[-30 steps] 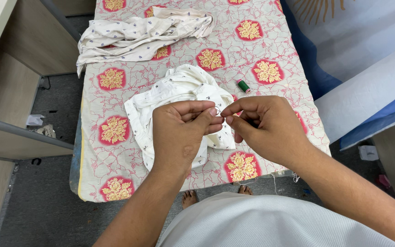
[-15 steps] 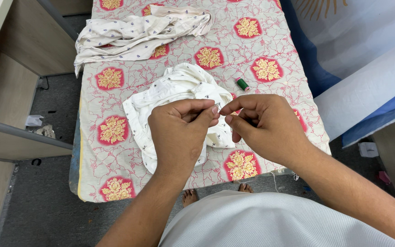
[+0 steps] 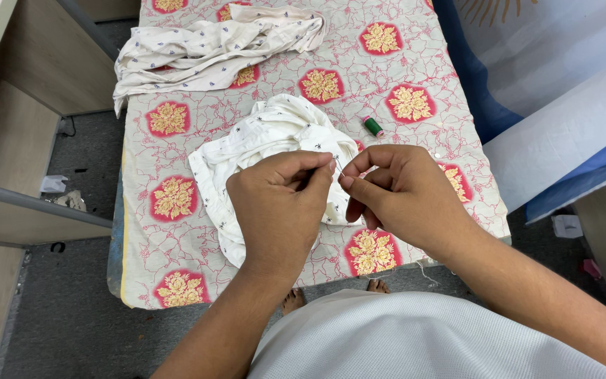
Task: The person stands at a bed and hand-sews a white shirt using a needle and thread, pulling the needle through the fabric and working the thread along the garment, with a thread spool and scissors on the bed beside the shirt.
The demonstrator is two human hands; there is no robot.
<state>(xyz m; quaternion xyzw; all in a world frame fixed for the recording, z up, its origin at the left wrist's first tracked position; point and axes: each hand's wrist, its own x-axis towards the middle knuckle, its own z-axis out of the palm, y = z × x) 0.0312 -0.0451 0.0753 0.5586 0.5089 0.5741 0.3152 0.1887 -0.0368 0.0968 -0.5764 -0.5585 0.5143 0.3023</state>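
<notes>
Fingertips of your left hand [image 3: 278,203] and right hand [image 3: 401,196] stay pinched on a thin needle [image 3: 340,166], barely shifted, green spool [image 3: 372,126] at one o'clock.

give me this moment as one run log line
left hand: pinching needle | right hand: fingertips pinched at needle | under hands: white garment | nearby: green thread spool

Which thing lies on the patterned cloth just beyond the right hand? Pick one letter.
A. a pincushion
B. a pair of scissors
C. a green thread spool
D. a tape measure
C: a small green thread spool lies on the patterned cloth, just beyond the right hand.
</notes>
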